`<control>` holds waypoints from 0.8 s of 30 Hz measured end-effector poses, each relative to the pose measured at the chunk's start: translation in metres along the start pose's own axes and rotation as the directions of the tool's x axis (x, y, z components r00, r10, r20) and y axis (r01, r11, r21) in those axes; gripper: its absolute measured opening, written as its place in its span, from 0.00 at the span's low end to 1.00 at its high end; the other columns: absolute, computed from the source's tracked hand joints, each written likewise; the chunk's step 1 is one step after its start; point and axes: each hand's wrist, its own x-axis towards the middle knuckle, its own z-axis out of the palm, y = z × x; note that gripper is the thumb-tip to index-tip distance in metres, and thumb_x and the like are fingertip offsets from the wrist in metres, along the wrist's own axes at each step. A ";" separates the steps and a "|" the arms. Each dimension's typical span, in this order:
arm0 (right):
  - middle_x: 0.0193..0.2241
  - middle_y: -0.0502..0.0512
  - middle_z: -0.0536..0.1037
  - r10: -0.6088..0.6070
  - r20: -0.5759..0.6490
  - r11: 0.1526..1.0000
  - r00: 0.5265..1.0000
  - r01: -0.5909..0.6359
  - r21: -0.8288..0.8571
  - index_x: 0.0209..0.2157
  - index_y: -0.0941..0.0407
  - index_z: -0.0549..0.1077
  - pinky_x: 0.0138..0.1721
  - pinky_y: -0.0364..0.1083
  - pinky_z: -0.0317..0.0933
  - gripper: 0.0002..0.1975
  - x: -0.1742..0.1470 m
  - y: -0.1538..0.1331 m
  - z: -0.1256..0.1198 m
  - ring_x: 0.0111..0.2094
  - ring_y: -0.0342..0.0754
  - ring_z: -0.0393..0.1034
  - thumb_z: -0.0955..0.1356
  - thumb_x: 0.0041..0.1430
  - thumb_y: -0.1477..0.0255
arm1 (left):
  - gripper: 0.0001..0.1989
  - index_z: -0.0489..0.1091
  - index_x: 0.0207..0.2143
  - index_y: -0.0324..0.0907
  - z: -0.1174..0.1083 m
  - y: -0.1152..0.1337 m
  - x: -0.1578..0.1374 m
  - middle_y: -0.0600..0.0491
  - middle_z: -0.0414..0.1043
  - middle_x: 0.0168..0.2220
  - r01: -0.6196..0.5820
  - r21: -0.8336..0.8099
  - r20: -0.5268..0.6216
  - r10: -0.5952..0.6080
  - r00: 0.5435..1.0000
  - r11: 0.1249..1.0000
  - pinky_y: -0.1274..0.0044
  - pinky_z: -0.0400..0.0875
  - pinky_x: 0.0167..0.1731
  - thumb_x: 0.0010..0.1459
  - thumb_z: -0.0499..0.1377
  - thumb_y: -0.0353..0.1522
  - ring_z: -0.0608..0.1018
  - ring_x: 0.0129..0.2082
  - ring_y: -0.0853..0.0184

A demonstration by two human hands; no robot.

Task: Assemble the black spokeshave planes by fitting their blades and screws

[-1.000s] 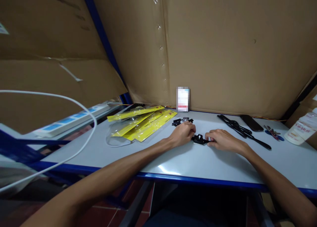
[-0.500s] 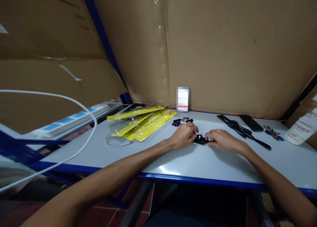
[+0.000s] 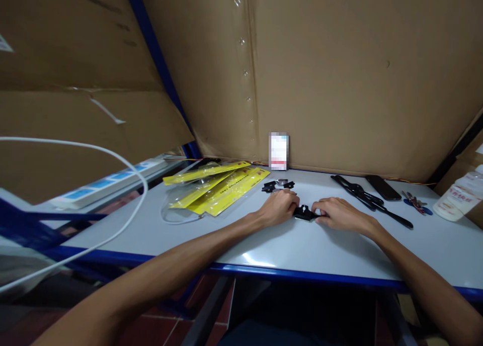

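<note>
A small black notched part (image 3: 304, 213) sits low over the tabletop between both hands; its exact kind I cannot make out. My left hand (image 3: 281, 206) is closed on its left end, fingers curled together. On the right end, my right hand (image 3: 332, 213) pinches it between thumb and fingers. Both ends of the part are hidden by the fingers. Just beyond my left hand lie similar black pieces (image 3: 269, 186) and a small shiny piece (image 3: 282, 182).
Yellow blister packs (image 3: 226, 190) are heaped on the left of the table (image 3: 264, 250). A phone (image 3: 278, 151) leans against the cardboard behind. To the right are black straps (image 3: 372, 200), a dark flat device (image 3: 383, 187), keys (image 3: 416, 202) and a white bottle (image 3: 458, 195). A white cable (image 3: 146, 185) loops at left.
The fingers of my left hand have curled in and closed at the left end of the black notched part. My right hand has stayed almost still.
</note>
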 end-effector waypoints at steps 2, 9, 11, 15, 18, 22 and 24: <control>0.36 0.55 0.78 0.003 0.001 1.000 1.000 -0.003 -0.004 0.44 0.53 0.76 0.35 0.45 0.52 0.10 0.000 0.000 0.000 0.36 0.49 0.68 0.69 0.61 0.73 | 0.14 0.77 0.29 0.41 0.000 0.001 0.000 0.49 0.77 0.31 -0.007 0.005 -0.007 0.007 1.000 1.000 0.73 0.70 0.38 0.54 0.53 0.21 0.78 0.36 0.60; 0.37 0.55 0.78 0.002 -0.003 1.000 1.000 -0.002 0.000 0.46 0.53 0.76 0.36 0.45 0.52 0.11 0.000 0.002 0.002 0.37 0.50 0.68 0.68 0.61 0.73 | 0.13 0.77 0.29 0.42 -0.003 0.002 0.000 0.49 0.77 0.31 -0.027 0.055 0.002 0.027 1.000 0.998 0.74 0.69 0.36 0.53 0.54 0.20 0.78 0.36 0.60; 0.37 0.55 0.78 0.004 -0.006 1.000 1.000 -0.004 0.005 0.46 0.53 0.76 0.36 0.45 0.52 0.12 0.000 0.002 0.002 0.37 0.50 0.69 0.68 0.61 0.73 | 0.13 0.76 0.28 0.42 -0.003 0.003 -0.001 0.49 0.77 0.31 -0.028 0.058 0.006 0.028 1.000 0.998 0.74 0.68 0.35 0.53 0.53 0.20 0.77 0.36 0.60; 0.38 0.56 0.79 0.018 -0.010 1.000 1.000 -0.018 0.016 0.50 0.53 0.75 0.36 0.45 0.53 0.15 0.001 0.002 0.003 0.38 0.51 0.70 0.68 0.60 0.73 | 0.13 0.76 0.27 0.41 -0.003 0.002 -0.001 0.48 0.76 0.30 -0.044 0.042 -0.003 0.044 0.999 0.998 0.74 0.68 0.34 0.53 0.53 0.21 0.77 0.35 0.60; 0.39 0.57 0.79 0.004 -0.026 1.000 1.000 -0.004 0.011 0.55 0.52 0.73 0.37 0.46 0.53 0.20 0.001 0.003 0.004 0.39 0.52 0.70 0.68 0.61 0.72 | 0.13 0.76 0.27 0.41 -0.002 0.002 -0.001 0.49 0.76 0.31 -0.045 0.050 -0.011 0.046 0.999 0.998 0.74 0.68 0.34 0.53 0.54 0.21 0.77 0.35 0.60; 0.39 0.57 0.79 -0.017 -0.028 1.000 0.999 0.017 0.003 0.57 0.51 0.73 0.38 0.46 0.54 0.22 0.000 0.003 0.005 0.39 0.52 0.70 0.67 0.62 0.72 | 0.13 0.75 0.27 0.42 -0.002 0.002 -0.001 0.49 0.76 0.30 -0.054 0.055 -0.004 0.054 0.999 0.997 0.74 0.69 0.35 0.52 0.53 0.20 0.77 0.35 0.61; 0.39 0.57 0.79 -0.019 -0.028 1.000 0.999 0.019 0.004 0.57 0.51 0.74 0.38 0.46 0.55 0.21 0.000 0.003 0.004 0.39 0.52 0.70 0.68 0.62 0.72 | 0.13 0.75 0.27 0.41 -0.002 0.002 -0.001 0.49 0.76 0.30 -0.053 0.055 0.000 0.053 0.999 0.997 0.74 0.68 0.34 0.53 0.53 0.20 0.77 0.34 0.61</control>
